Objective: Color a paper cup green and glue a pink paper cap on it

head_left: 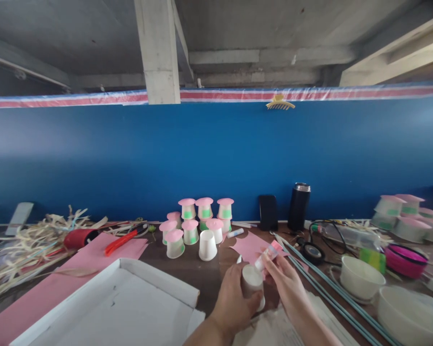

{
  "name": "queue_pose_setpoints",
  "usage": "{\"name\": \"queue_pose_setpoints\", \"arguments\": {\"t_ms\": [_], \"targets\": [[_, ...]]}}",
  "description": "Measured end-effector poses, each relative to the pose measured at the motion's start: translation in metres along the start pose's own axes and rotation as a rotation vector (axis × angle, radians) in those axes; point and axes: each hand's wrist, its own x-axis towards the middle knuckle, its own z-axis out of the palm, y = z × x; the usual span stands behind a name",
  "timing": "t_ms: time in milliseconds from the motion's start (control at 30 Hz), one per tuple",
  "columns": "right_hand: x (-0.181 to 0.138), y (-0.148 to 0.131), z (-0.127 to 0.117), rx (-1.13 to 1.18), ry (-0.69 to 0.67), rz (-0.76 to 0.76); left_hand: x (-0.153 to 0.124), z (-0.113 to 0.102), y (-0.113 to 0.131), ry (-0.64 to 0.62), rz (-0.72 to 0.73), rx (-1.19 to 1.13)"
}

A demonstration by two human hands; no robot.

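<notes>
My left hand [234, 295] is wrapped around an upturned white paper cup [251, 279], its flat base facing up. In my right hand [285, 278] I grip a glue stick [265, 256] with a white barrel and a pink end. Its lower tip is at the edge of the cup's base; I cannot tell if it touches. A scrap of pink paper [248, 244] lies just behind my hands. Further back stands another plain upturned paper cup [208, 246], beside several cups topped with pink paper discs [190, 231] and marked with green patches.
On the left are a white box lid [104, 307], pink sheets [57, 293], a red-handled tool [120, 242] and tangled pale strips [39, 250]. To the right lie long blue-grey rods [332, 288], pale bowls [361, 276] and a black flask [299, 206]. A blue partition [216, 154] stands behind.
</notes>
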Motion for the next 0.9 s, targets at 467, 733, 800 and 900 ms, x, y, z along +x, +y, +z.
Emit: {"name": "queue_pose_setpoints", "arguments": {"t_ms": [467, 733, 800, 900], "targets": [[0.003, 0.005, -0.006, -0.174, 0.030, -0.057, 0.002, -0.001, 0.006, 0.007, -0.094, 0.104], [0.004, -0.001, -0.010, -0.289, -0.021, -0.130, 0.001, -0.001, 0.002, 0.018, -0.062, 0.097], [0.004, 0.000, -0.010, -0.300, -0.034, -0.132, 0.001, -0.002, 0.002, 0.017, -0.065, 0.101], [0.004, 0.001, -0.012, -0.311, -0.044, -0.126, 0.001, -0.002, 0.002, 0.016, -0.073, 0.105]]}}
